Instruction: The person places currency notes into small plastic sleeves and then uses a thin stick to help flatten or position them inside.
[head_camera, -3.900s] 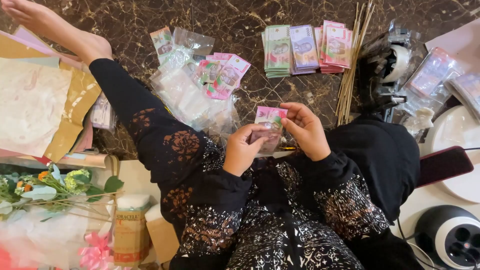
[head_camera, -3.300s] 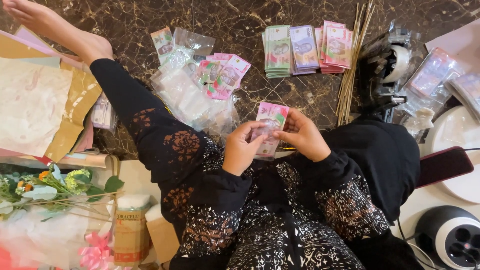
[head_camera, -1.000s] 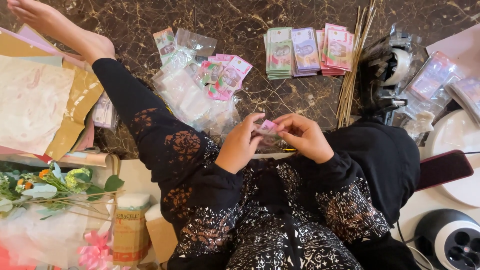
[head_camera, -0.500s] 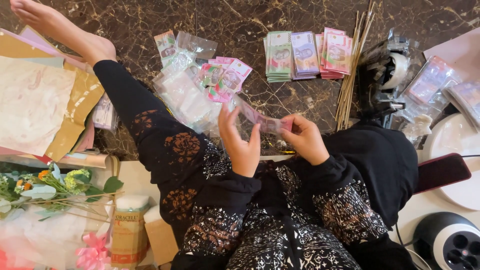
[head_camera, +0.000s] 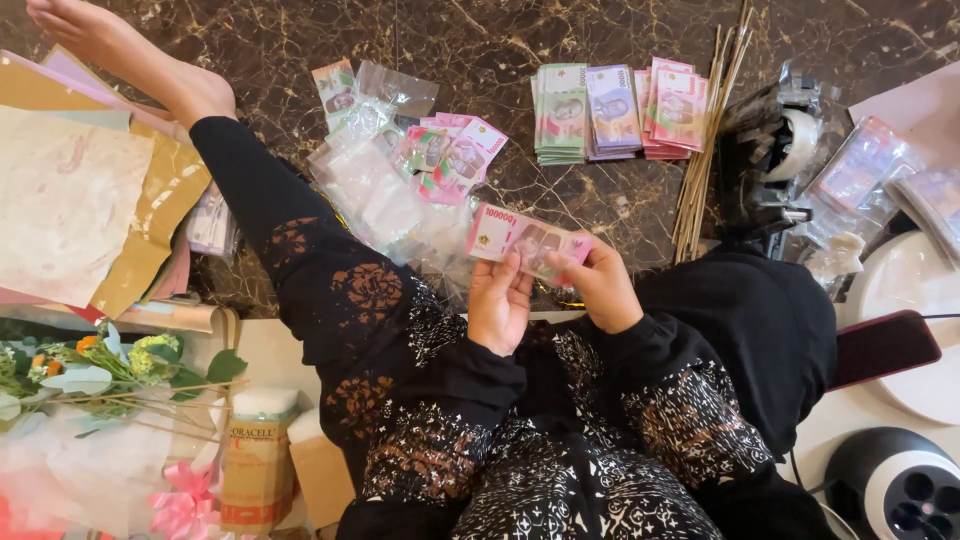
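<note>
Between two hands (head_camera: 498, 303) (head_camera: 598, 287), one pink banknote (head_camera: 525, 238)

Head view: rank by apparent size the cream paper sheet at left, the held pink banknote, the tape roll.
1. cream paper sheet
2. pink banknote, held by both hands
3. tape roll, partly hidden, so only roughly judged

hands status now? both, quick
Left hand: closed on the left end of the pink banknote.
Right hand: closed on the same banknote's right end.
</note>
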